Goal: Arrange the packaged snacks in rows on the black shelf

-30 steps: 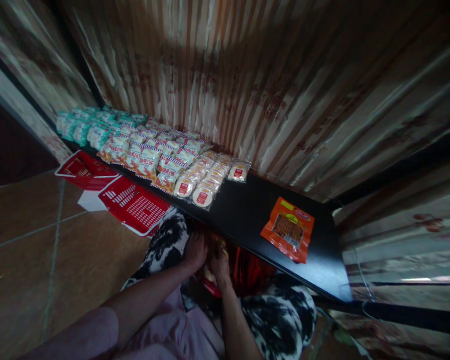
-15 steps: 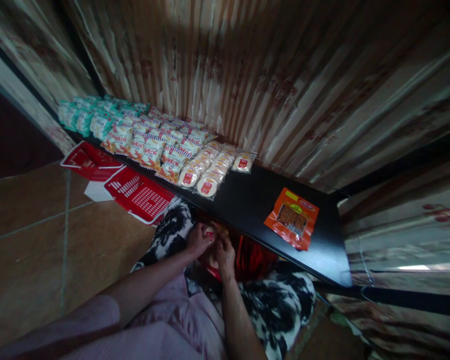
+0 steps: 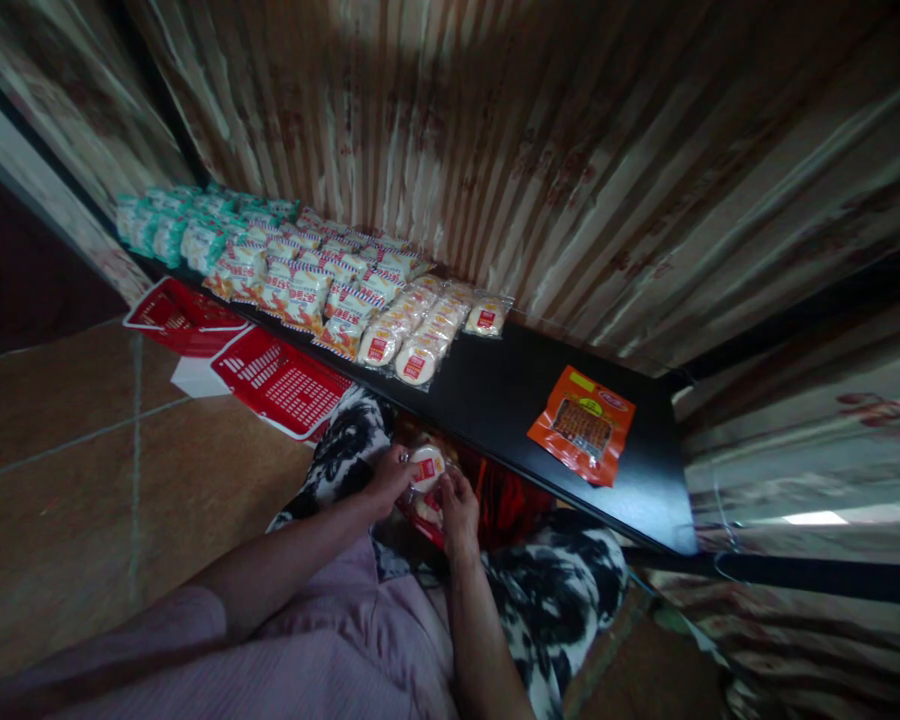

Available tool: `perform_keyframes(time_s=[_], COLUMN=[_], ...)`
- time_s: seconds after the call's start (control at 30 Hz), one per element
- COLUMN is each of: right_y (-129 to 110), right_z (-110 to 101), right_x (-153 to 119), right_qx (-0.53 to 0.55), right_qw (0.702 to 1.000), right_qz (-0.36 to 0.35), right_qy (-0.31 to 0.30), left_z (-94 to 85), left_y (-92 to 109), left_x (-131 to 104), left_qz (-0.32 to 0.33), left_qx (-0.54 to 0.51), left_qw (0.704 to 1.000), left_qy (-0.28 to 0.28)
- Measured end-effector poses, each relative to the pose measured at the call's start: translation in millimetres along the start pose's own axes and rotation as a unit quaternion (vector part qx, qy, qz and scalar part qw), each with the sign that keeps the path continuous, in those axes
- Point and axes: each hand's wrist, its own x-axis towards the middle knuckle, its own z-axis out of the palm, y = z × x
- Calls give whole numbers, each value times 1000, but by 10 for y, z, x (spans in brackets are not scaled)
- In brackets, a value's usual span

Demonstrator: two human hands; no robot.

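Observation:
Between my hands, above my lap, is a round white packaged snack (image 3: 427, 467) with a red label. My left hand (image 3: 391, 478) pinches its left edge, and my right hand (image 3: 459, 508) grips its lower right side. Below it, more packets with red labels show in a red container (image 3: 429, 536) between my legs. Rows of similar round snacks (image 3: 415, 362) lie on the black table (image 3: 487, 390), with one apart (image 3: 486, 318) at their right. An orange packet (image 3: 583, 425) lies farther right.
White-and-orange bags (image 3: 300, 290) and green packets (image 3: 166, 238) fill the table's left part. Red baskets (image 3: 281, 385) and a white box (image 3: 201, 377) are below its left front edge. A pleated curtain (image 3: 450, 150) hangs behind.
The round snack has come up into clearer view, its white face now showing between my hands. My right hand has shifted slightly right. The whole view has moved a little.

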Motion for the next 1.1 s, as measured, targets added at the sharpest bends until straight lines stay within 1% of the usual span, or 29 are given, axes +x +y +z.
perform_keyframes(time_s=[0.13,0.2,0.3,0.43,0.6,0.77,0.83,0.93,1.1], right_y=[-140,-198,-254,-326,-438,-497,-519,-562,-627], right_z=[-22,-50,-81,-82,-81,-101,-104,-103,-74], right_x=[-104,-137,-157,-162,-194,-210,-197,-172,-198], right_qx=[92,110,119,156,205,197,195,178,107], right_qw=[996,994,993,987,978,979,979,982,986], right_qz=[-4,-8,-17,-16,-13,-36,-48,-63,-118], right_qy=[3,-1,-4,16,30,28,27,26,45], left_z=[5,3,-2,-19,-49,-34,-19,3,35], left_y=[90,134,200,264,222,172,182,218,317], left_x=[-83,-126,-191,-234,-178,-150,-161,-179,-223], left_qz=[9,8,3,18,33,34,40,31,24], left_qx=[-11,-26,-47,-81,-83,-92,-111,-140,-183], left_qw=[999,998,996,993,986,975,972,971,972], left_qy=[-32,-54,-70,-89,-140,-200,-205,-192,-145])
